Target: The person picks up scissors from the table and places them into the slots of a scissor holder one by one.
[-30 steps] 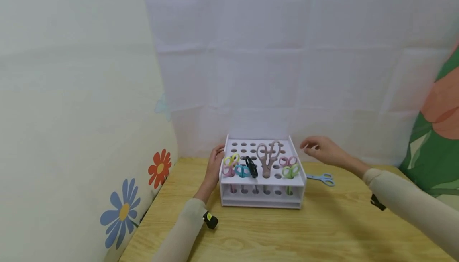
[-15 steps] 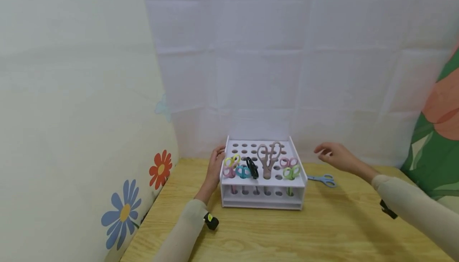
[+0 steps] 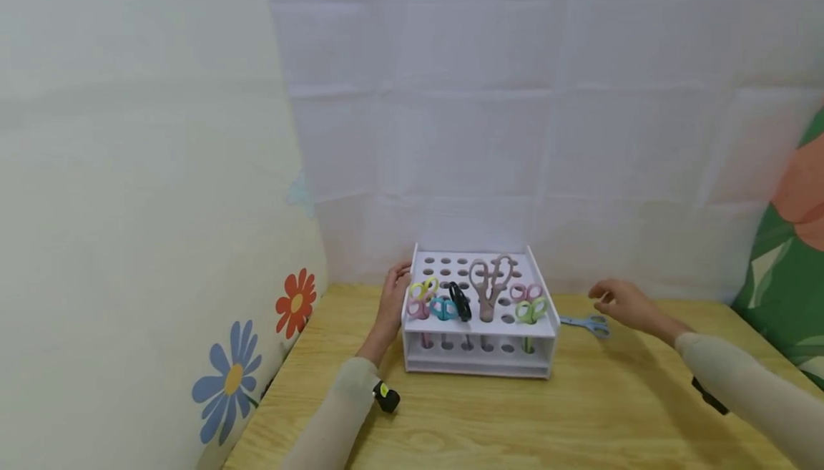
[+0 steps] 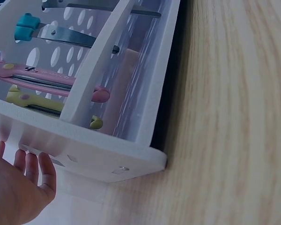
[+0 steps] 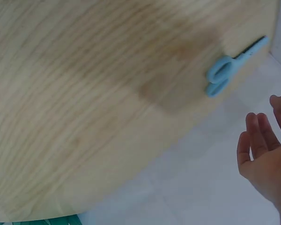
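Note:
A white rack (image 3: 476,368) with rows of round holes stands on the table. Several scissors are upright in its holes: yellow scissors (image 3: 432,285), pink, teal scissors (image 3: 443,317), black scissors (image 3: 465,308), large grey-brown scissors (image 3: 487,297), another pink pair and green scissors (image 3: 524,312). My left hand (image 3: 393,303) rests its fingers against the rack's left side wall, seen also in the left wrist view. Light blue scissors (image 5: 227,70) lie flat on the table, right of the rack. Above and beside them hovers my right hand (image 3: 634,307), fingers loosely bent, holding nothing.
The wooden table (image 3: 483,420) reaches back to a white cloth backdrop (image 3: 450,134). A flower-printed cloth (image 3: 161,205) hangs on the left, and a green printed cloth (image 3: 792,262) on the right.
My right hand has moved to the right, away from the rack, and slightly lower. The left hand stays at the rack's side. The head view has shifted slightly.

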{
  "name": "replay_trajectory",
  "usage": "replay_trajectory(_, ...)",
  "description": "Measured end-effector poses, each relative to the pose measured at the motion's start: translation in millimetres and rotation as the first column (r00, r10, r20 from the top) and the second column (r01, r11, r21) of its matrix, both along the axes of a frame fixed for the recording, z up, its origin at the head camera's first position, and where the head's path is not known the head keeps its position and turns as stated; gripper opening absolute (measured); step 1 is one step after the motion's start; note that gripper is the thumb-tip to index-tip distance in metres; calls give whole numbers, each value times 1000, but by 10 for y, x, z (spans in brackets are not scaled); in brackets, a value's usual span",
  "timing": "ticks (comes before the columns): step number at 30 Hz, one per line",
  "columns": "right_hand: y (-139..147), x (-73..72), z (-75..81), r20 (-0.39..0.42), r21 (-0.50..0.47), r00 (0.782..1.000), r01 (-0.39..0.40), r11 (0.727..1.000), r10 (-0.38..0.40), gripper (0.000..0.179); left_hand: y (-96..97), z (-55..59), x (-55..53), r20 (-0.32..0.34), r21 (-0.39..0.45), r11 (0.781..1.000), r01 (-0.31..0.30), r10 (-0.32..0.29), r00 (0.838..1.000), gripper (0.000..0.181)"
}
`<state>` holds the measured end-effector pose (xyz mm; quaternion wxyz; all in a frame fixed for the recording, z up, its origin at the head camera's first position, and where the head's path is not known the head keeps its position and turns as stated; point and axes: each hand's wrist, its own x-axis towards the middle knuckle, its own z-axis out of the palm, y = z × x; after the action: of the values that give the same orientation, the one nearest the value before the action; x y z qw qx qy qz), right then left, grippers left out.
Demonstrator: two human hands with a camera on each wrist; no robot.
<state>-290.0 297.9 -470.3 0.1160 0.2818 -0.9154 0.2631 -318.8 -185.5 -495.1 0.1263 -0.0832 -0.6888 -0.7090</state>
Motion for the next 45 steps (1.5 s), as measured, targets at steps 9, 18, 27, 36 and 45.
replay_trajectory(9,98,-16,-279,196,147,962,162,976,-189,25,64,-40,9,-20,-14,999,-47,46,999,46)
replay_trajectory(18,76,-52,-296,207,199,952,187,962,-228,27,21,131,76,-13,-12,1000,5,-5,1000,45)
replay_trajectory(27,57,-52,-325,181,226,964,150,962,-193,17,4,300,261,8,-41,999,31,-31,999,42)
replay_trajectory(36,52,10,-335,190,222,962,152,963,-195,9,36,3,-27,-9,-14,1000,-16,16,1000,45)
replay_trajectory(45,39,3,-309,200,271,962,130,954,-188,6,49,-8,-11,-17,-30,998,-63,63,998,48)
